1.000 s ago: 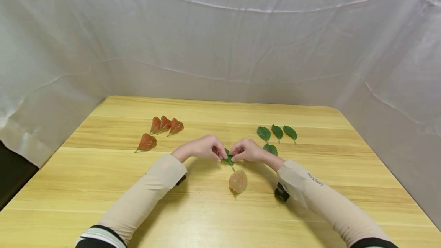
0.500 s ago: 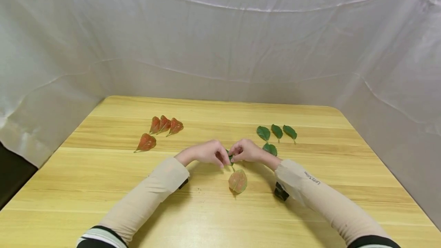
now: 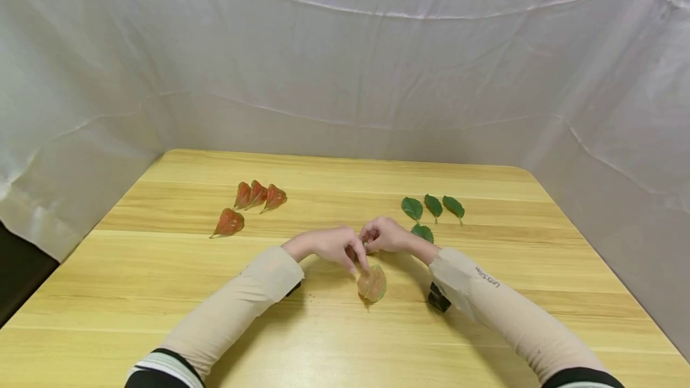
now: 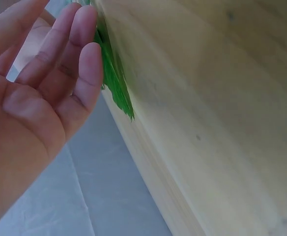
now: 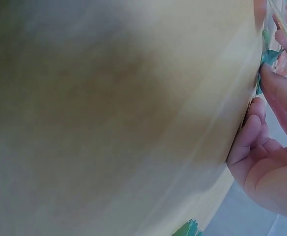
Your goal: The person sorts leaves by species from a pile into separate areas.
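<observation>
In the head view my left hand (image 3: pixel 336 246) hovers at the stem end of a pale reddish-green leaf (image 3: pixel 373 286) lying on the wooden table. Its index fingertip reaches the leaf's upper edge, with the thumb apart from it. Just beyond, my right hand (image 3: pixel 388 235) bends its fingers down and pinches a green leaf (image 5: pixel 270 56), which the hands mostly hide from the head camera. The left wrist view shows a green leaf (image 4: pixel 115 81) behind the half-bent fingers of the left hand (image 4: pixel 45 93).
Several red leaves (image 3: pixel 229 222) lie at the table's left. Several green leaves (image 3: pixel 412 208) lie right of centre, one (image 3: pixel 423 232) close to my right wrist. Pale fabric (image 3: pixel 345 88) hangs around the wooden table (image 3: pixel 215 304).
My left hand has left the green leaf and moved right and nearer to me, to the pale reddish leaf's stem end. The right hand has stayed nearly in place.
</observation>
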